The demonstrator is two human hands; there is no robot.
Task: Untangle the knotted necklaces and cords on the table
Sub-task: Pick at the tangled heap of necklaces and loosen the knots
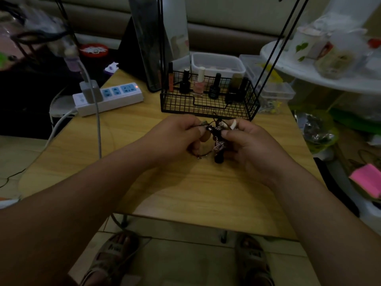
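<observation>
So the tangle of necklaces and cords (218,139) hangs just in front of the wire basket (206,104), dangling straight down. The left hand (177,139) pinches a cord off to its side, and the right hand (251,145) pinches the knot itself, so I'd say it's nearer.

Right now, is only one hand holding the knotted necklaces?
No, the left hand and the right hand both pinch the knotted necklaces between them.
</observation>
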